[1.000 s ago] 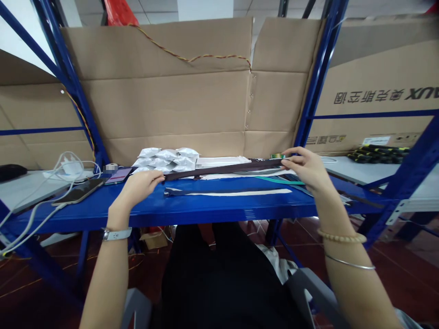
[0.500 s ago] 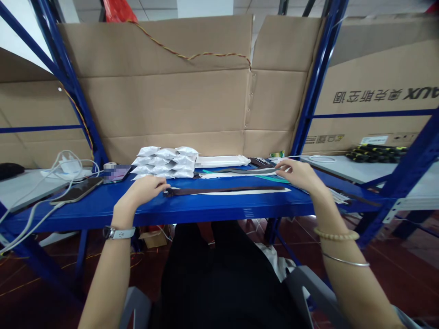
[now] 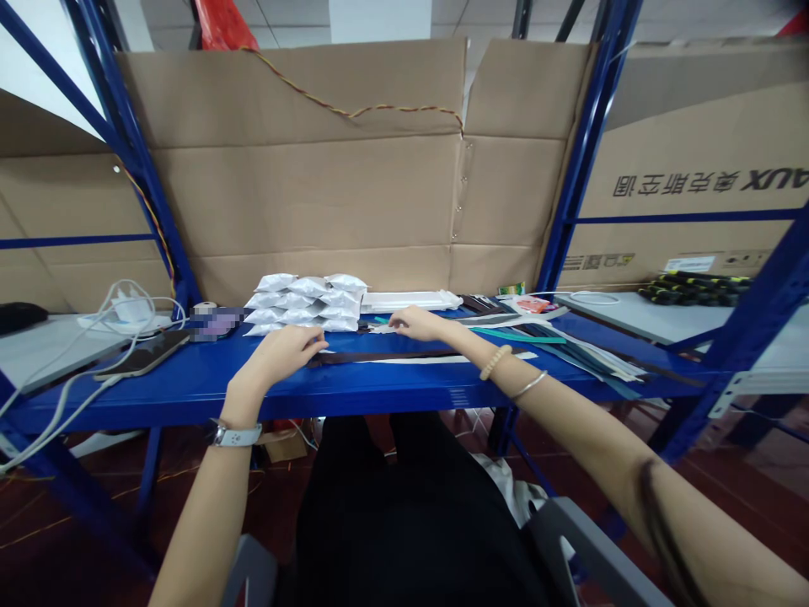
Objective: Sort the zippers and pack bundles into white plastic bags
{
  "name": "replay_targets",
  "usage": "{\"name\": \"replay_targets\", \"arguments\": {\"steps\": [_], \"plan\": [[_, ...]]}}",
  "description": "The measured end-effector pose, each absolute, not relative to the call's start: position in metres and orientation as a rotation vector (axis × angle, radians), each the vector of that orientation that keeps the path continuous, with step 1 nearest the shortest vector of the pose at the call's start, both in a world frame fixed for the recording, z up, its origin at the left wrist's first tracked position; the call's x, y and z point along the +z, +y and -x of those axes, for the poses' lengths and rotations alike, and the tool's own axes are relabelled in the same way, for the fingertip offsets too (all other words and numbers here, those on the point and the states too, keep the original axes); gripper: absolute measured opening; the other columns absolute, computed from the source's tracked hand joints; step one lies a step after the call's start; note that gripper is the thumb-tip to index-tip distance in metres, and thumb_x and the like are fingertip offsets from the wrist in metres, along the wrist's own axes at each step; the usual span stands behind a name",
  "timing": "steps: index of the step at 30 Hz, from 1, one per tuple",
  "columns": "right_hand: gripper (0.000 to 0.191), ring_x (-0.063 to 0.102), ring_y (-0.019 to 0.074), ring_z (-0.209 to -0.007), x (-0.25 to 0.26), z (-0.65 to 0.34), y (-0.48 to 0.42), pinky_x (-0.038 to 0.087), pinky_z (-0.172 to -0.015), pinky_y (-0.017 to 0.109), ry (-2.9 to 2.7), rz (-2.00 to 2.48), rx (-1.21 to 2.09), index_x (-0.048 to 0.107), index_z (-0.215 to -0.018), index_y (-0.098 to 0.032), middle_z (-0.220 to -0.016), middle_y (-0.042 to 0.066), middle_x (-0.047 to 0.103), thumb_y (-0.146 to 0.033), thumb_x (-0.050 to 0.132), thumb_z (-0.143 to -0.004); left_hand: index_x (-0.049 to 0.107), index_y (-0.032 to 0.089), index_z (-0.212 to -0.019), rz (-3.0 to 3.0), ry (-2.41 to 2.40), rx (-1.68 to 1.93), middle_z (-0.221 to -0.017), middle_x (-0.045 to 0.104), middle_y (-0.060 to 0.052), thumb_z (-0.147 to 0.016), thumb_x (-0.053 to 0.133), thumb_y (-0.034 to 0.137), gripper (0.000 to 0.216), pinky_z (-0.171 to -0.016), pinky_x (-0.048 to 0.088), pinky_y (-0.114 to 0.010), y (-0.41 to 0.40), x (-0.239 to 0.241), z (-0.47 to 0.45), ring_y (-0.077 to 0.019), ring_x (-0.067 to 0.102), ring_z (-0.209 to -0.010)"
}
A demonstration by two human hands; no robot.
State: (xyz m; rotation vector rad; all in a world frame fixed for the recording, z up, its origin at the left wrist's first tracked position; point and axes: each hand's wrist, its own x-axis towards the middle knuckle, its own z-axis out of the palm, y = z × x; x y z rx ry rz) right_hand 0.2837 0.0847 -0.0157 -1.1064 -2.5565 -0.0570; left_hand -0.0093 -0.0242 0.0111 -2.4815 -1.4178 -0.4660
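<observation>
A dark brown zipper [image 3: 404,357] lies flat along the blue shelf [image 3: 190,384], on top of a white one. My left hand [image 3: 283,351] rests curled on its left end, fingertips pinched at it. My right hand [image 3: 415,323] has crossed over to the middle of the shelf. Its fingers are closed on the left end of a white zipper [image 3: 442,324] that lies just behind the brown one. A teal zipper [image 3: 524,336] and several other loose zippers [image 3: 587,354] fan out to the right.
A stack of white packets [image 3: 307,302] and a long white packet [image 3: 410,298] sit behind my hands. Two phones [image 3: 144,353] [image 3: 213,324], a charger and white cables [image 3: 126,308] lie at the left. Cardboard [image 3: 316,194] walls the back. Black and yellow tools [image 3: 695,285] lie far right.
Both hands lowered the brown zipper from the air onto the shelf. My right hand then let go of its right end and moved left to the white zipper's end.
</observation>
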Motion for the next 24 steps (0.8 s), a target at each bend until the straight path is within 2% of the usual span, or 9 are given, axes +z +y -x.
{"name": "replay_targets", "arguments": {"steps": [5, 10, 14, 17, 20, 24], "plan": [[0.011, 0.061, 0.0188, -0.075, -0.029, -0.273, 0.100, 0.041, -0.071, 0.027, -2.526, 1.151, -0.071, 0.070, -0.080, -0.013, -0.082, 0.009, 0.070, -0.013, 0.059, -0.078, 0.062, 0.019, -0.085, 2.505, -1.396, -0.484, -0.074, 0.064, -0.003, -0.091, 0.041, 0.034, 0.026, -0.061, 0.035, -0.025, -0.024, 0.009, 0.005, -0.0160, 0.057, -0.068], [0.010, 0.059, 0.0198, -0.077, -0.032, -0.275, 0.098, 0.038, -0.070, 0.027, -2.491, 1.159, -0.091, 0.065, -0.074, -0.013, -0.083, 0.011, 0.068, -0.013, 0.056, -0.079, 0.062, 0.020, -0.086, 2.527, -1.354, -0.497, -0.074, 0.063, -0.003, -0.091, 0.041, 0.033, 0.026, -0.061, 0.035, -0.026, -0.027, 0.009, -0.002, -0.0162, 0.057, -0.068], [0.005, 0.059, 0.0178, -0.075, -0.027, -0.277, 0.088, 0.038, -0.069, 0.025, -2.447, 1.153, -0.034, 0.060, -0.076, -0.013, -0.081, 0.009, 0.067, -0.013, 0.056, -0.079, 0.062, 0.019, -0.083, 2.540, -1.329, -0.502, -0.074, 0.064, -0.003, -0.089, 0.042, 0.032, 0.025, -0.060, 0.034, -0.026, -0.028, 0.008, -0.009, -0.0160, 0.056, -0.067], [0.006, 0.057, 0.0127, -0.059, -0.018, -0.282, 0.080, 0.040, -0.063, 0.023, -2.389, 1.153, 0.060, 0.057, -0.084, -0.013, -0.073, 0.005, 0.065, -0.017, 0.054, -0.083, 0.063, 0.020, -0.083, 2.557, -1.307, -0.512, -0.077, 0.064, -0.004, -0.089, 0.042, 0.032, 0.024, -0.060, 0.034, -0.025, -0.028, 0.006, -0.013, -0.0157, 0.056, -0.068], [0.011, 0.053, 0.0084, -0.046, -0.005, -0.289, 0.075, 0.040, -0.058, 0.022, -2.297, 1.153, 0.133, 0.054, -0.090, -0.014, -0.073, 0.004, 0.066, -0.021, 0.046, -0.089, 0.063, 0.020, -0.084, 2.573, -1.296, -0.503, -0.077, 0.064, -0.003, -0.089, 0.042, 0.032, 0.025, -0.060, 0.034, -0.025, -0.028, 0.004, -0.016, -0.0155, 0.056, -0.068], [0.014, 0.053, 0.0096, -0.047, 0.013, -0.295, 0.064, 0.041, -0.056, 0.023, -2.171, 1.164, 0.141, 0.054, -0.091, -0.014, -0.075, 0.005, 0.067, -0.018, 0.041, -0.088, 0.062, 0.020, -0.083, 2.557, -1.323, -0.576, -0.075, 0.064, -0.003, -0.091, 0.041, 0.037, 0.029, -0.060, 0.033, -0.025, -0.030, 0.002, -0.023, -0.0154, 0.056, -0.068]]}}
